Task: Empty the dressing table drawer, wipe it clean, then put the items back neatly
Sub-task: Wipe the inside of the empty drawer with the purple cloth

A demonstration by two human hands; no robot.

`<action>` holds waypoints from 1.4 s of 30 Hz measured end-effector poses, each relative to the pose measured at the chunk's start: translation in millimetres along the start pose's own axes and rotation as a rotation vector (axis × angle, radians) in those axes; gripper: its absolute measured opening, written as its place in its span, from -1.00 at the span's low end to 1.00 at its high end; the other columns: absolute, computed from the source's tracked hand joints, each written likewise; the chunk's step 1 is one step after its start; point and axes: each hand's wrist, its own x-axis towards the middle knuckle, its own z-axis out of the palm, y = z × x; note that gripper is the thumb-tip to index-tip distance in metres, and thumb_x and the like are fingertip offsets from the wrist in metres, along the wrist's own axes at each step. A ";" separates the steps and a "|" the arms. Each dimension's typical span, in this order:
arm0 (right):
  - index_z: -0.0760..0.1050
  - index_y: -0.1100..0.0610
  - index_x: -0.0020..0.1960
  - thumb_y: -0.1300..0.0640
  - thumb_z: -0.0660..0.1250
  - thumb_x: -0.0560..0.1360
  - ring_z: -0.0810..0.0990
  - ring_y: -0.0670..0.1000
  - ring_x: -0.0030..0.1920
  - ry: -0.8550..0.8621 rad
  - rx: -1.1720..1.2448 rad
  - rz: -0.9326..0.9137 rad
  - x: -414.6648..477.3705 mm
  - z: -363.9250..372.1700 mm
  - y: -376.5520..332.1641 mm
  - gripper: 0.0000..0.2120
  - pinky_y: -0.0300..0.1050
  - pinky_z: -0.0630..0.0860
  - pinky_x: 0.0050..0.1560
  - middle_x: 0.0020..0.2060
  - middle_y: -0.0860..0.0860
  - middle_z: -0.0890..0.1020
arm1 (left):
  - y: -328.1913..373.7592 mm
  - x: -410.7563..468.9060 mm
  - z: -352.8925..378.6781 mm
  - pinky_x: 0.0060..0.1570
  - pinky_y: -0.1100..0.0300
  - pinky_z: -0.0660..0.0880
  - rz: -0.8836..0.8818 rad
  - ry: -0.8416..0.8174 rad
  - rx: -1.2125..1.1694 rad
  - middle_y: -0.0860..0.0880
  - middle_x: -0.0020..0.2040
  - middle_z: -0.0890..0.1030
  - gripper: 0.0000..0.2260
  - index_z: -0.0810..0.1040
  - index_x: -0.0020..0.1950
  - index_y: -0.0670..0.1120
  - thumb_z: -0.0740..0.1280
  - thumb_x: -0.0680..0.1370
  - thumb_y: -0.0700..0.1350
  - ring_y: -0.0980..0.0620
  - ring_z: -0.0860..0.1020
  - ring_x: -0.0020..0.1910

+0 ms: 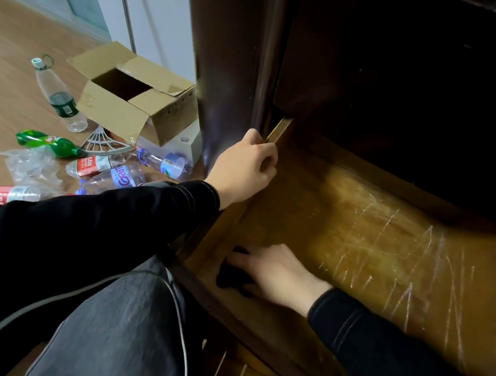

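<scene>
Wooden drawer (359,240) lies open, floor scratched white.

Drawer (391,238): amber-brown wood floor, streaked with pale whitish scratches toward its right edge. Cloth (230,275) at its front-left corner: black. Dressing table (235,60): dark brown. Sleeve (110,217): black, pale stitching. Cardboard box (114,113): tan. Green bottle (47,142) on the light wood floor (2,76).

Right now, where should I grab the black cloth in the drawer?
Pinch the black cloth from above, at the crumpled part poking out past the right hand. It lies low in the near-left corner of the drawer, so its walls probably block a sideways reach.
</scene>
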 end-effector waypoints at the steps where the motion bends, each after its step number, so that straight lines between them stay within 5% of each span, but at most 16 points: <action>1: 0.44 -0.07 0.44 0.07 0.29 0.63 0.62 0.17 0.06 -0.002 0.000 -0.009 -1.1 0.3 -3.0 -0.62 -0.01 0.57 -0.07 0.17 0.06 0.58 | -0.7 -0.1 0.0 -0.14 0.21 0.42 -0.001 -0.003 -0.006 0.00 0.08 0.40 -0.89 0.59 0.05 -0.03 0.31 0.58 -0.07 -0.02 0.52 -0.07; 4: 0.56 -0.03 0.31 0.21 0.42 0.51 0.68 0.13 -0.12 -0.008 0.001 -0.118 -35.3 4.5 -8.8 -0.61 -0.08 0.53 -0.27 0.02 0.06 0.65 | -2.1 -0.4 0.4 -0.09 0.15 0.50 -0.002 -0.004 -0.022 0.00 0.09 0.42 -0.90 0.59 0.05 -0.02 0.31 0.58 -0.08 -0.02 0.52 -0.06; 8: 0.44 -0.04 0.41 0.31 0.28 0.58 0.67 0.13 -0.06 -0.147 -0.002 -0.072 -81.3 16.6 0.7 -0.55 0.01 0.63 -0.11 0.08 0.07 0.59 | -1.6 1.9 2.0 -0.14 0.24 0.44 -0.009 0.017 -0.022 0.01 0.06 0.41 -0.91 0.60 0.03 -0.02 0.32 0.58 -0.08 0.00 0.51 -0.06; 14: 0.41 -0.07 0.45 0.05 0.33 0.59 0.60 0.16 0.18 -0.082 0.080 -0.051 -16.1 8.8 -13.3 -0.57 0.02 0.56 0.06 0.29 0.06 0.55 | 0.1 -0.1 0.3 -0.12 0.21 0.45 -0.008 0.013 -0.021 -0.01 0.07 0.42 -0.90 0.60 0.03 -0.03 0.31 0.58 -0.08 -0.02 0.51 -0.05; 20: 0.47 0.00 0.42 0.31 0.33 0.53 0.68 0.19 -0.06 -0.057 -0.018 -0.083 -31.1 11.3 -16.5 -0.51 -0.06 0.55 -0.20 0.13 0.14 0.63 | -3.0 -1.1 -0.1 -0.09 0.24 0.44 -0.004 -0.003 -0.054 0.01 0.08 0.42 -0.88 0.60 0.07 -0.01 0.30 0.59 -0.09 0.01 0.51 -0.03; 24: 0.42 0.01 0.44 0.33 0.24 0.58 0.66 0.18 0.01 -0.151 -0.018 -0.067 -62.9 16.1 -4.1 -0.52 0.03 0.60 -0.08 0.12 0.10 0.61 | -1.7 0.9 0.9 -0.14 0.18 0.47 -0.012 0.030 -0.035 0.02 0.03 0.40 -0.90 0.60 0.02 -0.02 0.31 0.56 -0.14 -0.01 0.52 -0.10; 28: 0.35 -0.04 0.49 0.09 0.34 0.58 0.60 0.16 0.17 -0.145 -0.019 -0.031 -6.3 12.1 -10.3 -0.51 0.01 0.52 0.04 0.23 0.07 0.59 | -0.2 -0.2 -1.0 -0.12 0.14 0.52 -0.010 0.036 -0.036 0.01 0.03 0.41 -0.88 0.60 0.02 -0.01 0.28 0.58 -0.15 -0.02 0.52 -0.08; 31: 0.27 -0.04 0.55 0.10 0.36 0.58 0.55 0.24 0.27 -0.165 -0.053 0.080 33.2 12.9 -25.0 -0.42 0.08 0.53 0.14 0.36 0.13 0.51 | -1.1 -1.8 -2.2 -0.08 0.08 0.55 -0.007 0.018 -0.048 0.00 0.06 0.42 -0.86 0.60 0.06 0.00 0.26 0.59 -0.13 -0.02 0.53 -0.05; 38: 0.39 -0.04 0.44 0.25 0.28 0.57 0.67 0.16 -0.01 -0.133 -0.005 0.056 -71.1 20.8 -1.6 -0.53 0.08 0.62 -0.07 0.16 0.05 0.58 | -4.6 1.0 3.6 -0.10 0.09 0.57 0.015 0.030 -0.050 0.02 0.04 0.41 -0.90 0.59 0.04 0.01 0.29 0.58 -0.09 0.00 0.51 -0.09; 42: 0.34 -0.05 0.44 0.05 0.38 0.55 0.66 0.04 -0.06 -0.087 -0.027 0.231 -67.4 16.4 27.6 -0.51 -0.06 0.62 -0.10 0.14 -0.05 0.53 | -4.1 2.4 3.7 -0.15 0.13 0.52 0.028 0.042 -0.032 0.02 0.01 0.40 -0.92 0.59 0.01 0.00 0.31 0.57 -0.10 -0.02 0.51 -0.11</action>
